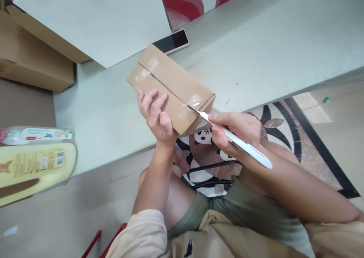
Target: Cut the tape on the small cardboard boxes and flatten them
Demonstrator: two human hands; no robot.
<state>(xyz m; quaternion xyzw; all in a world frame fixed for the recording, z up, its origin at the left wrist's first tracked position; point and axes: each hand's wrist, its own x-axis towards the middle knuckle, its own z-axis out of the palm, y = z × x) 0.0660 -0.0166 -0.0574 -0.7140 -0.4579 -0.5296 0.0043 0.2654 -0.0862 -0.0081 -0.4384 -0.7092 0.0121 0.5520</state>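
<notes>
A brown cardboard box rests at a slant near the table's front edge, its top seam crossed by clear tape at both ends. My left hand grips the box's near side, with the fingers curled up over its top. In my right hand is a white utility knife, held between thumb and fingers. The knife's blade touches the seam at the taped right end of the box. What lies under the box is hidden.
Behind the box lies a phone on the pale table. Large cartons and a white panel stand at the back left. A clear bottle and a yellow bottle are at the left edge.
</notes>
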